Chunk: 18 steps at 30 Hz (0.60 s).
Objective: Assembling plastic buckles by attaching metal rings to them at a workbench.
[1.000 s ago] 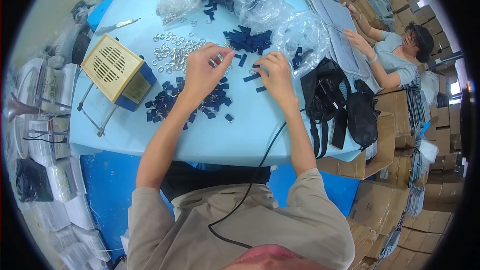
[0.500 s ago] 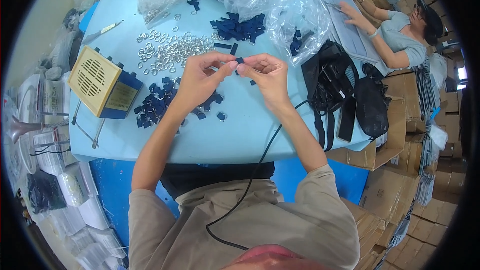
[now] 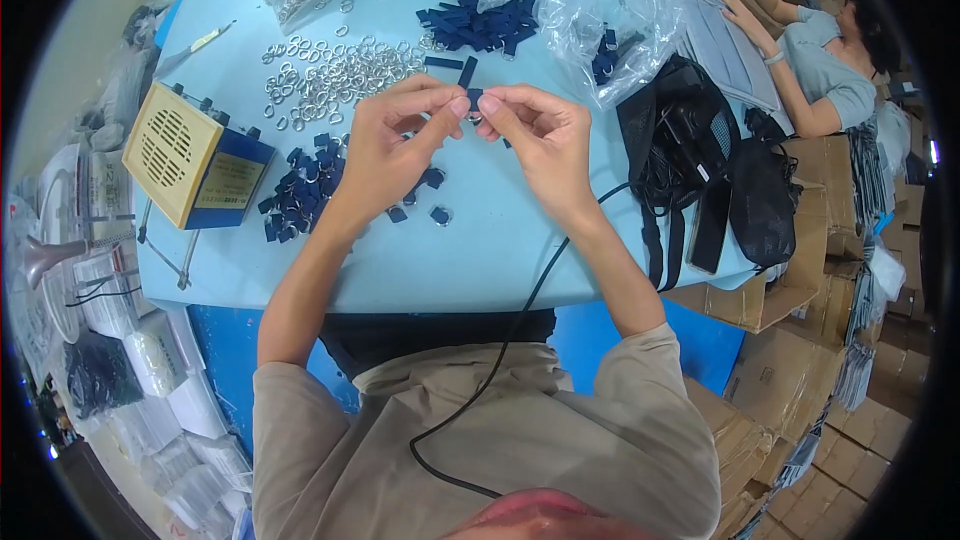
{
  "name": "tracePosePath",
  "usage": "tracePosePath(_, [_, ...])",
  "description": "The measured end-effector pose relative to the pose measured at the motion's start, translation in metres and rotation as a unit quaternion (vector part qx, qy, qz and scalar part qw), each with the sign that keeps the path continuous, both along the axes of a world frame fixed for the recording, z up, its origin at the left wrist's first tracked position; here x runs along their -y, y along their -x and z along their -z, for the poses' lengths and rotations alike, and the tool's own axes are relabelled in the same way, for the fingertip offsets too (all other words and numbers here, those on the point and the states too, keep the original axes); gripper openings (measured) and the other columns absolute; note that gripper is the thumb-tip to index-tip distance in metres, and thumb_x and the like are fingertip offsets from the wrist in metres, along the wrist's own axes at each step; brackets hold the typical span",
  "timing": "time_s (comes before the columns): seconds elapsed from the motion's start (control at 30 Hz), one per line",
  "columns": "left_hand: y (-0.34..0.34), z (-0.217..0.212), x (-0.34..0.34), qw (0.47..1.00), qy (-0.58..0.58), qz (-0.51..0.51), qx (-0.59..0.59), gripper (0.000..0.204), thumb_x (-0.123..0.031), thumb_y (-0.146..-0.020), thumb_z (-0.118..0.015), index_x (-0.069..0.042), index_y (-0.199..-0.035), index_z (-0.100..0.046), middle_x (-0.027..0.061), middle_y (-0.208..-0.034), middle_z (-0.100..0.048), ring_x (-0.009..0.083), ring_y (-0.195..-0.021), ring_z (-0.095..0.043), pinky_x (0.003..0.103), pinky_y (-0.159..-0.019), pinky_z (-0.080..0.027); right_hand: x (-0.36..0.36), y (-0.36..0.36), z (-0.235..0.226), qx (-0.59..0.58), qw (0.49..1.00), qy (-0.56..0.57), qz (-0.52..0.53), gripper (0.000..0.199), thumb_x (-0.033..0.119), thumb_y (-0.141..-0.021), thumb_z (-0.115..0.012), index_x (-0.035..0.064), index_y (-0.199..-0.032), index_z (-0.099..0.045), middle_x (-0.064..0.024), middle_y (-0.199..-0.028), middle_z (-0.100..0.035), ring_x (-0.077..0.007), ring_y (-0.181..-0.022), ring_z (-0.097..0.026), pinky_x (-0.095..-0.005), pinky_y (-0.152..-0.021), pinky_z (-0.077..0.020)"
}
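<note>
My left hand [image 3: 408, 132] and my right hand [image 3: 545, 138] meet over the middle of the table, fingers pinched. Between the fingertips is a short navy strap piece [image 3: 475, 97], with a bit of metal, apparently a ring, showing at its lower end. Loose silver metal rings [image 3: 340, 78] lie spread just beyond my left hand. Farther off is a heap of flat navy strap pieces [image 3: 480, 22]. Strap pieces folded onto rings [image 3: 305, 185] form a pile beside my left forearm; a single one [image 3: 440, 214] sits between my forearms.
A cream and blue box-shaped device [image 3: 195, 160] stands at the left of the light-blue table [image 3: 400, 270]. Clear plastic bags [image 3: 610, 20] are at the far side. At right lie a black mesh bag [image 3: 675, 125], a phone [image 3: 708, 225] and a black pouch [image 3: 762, 200]. A co-worker [image 3: 815, 65] handles grey sheets.
The view has shifted a little. My fingers have shifted around the strap piece, and more of it shows between them. The co-worker's hands have moved slightly away.
</note>
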<state>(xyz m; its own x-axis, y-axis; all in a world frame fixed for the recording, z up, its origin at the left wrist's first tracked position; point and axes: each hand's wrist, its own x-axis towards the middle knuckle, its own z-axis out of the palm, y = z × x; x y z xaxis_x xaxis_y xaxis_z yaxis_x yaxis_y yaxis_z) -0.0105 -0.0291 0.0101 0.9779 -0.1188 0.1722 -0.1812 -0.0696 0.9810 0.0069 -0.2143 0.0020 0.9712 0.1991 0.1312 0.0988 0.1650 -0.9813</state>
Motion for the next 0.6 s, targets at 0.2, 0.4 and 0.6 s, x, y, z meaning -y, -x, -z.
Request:
tracePosePath(0.2, [-0.001,0.003,0.001,0.999,0.026,0.01,-0.021,0.021,-0.016,-0.098,-0.07,0.003,-0.107,-0.075,0.0069,-0.099,-0.068,0.0107,-0.077,-0.065,0.022,-0.063,-0.049,0.002,0.0,-0.003,-0.022,1.0,-0.014,-0.002,0.015,0.008,-0.092,-0.075,-0.0045,-0.1,-0.075,-0.0088,-0.084,-0.073,-0.0133,-0.075,-0.069,-0.0268,-0.068,-0.056])
tracePosePath(0.4, [-0.007,0.003,-0.002,0.997,-0.005,-0.073,0.008,0.017,-0.014,-0.094,-0.072,0.0,-0.102,-0.077,0.0046,-0.088,-0.071,0.0084,-0.074,-0.063,0.023,-0.061,-0.049,-0.001,-0.001,0.007,0.037,0.998,0.059,-0.008,0.011,0.007,-0.092,-0.074,-0.0021,-0.097,-0.075,-0.0081,-0.084,-0.074,-0.0121,-0.079,-0.071,-0.0254,-0.071,-0.0567])
tracePosePath(0.6, [-0.008,-0.02,-0.054,0.985,-0.112,0.107,-0.079,0.018,-0.015,-0.092,-0.075,0.002,-0.097,-0.077,0.0026,-0.08,-0.071,0.0081,-0.071,-0.062,0.023,-0.067,-0.052,0.003,-0.009,0.008,0.046,0.982,0.172,-0.068,0.023,0.018,-0.096,-0.071,-0.0024,-0.104,-0.073,-0.0121,-0.094,-0.075,-0.0215,-0.094,-0.071,-0.0348,-0.084,-0.056])
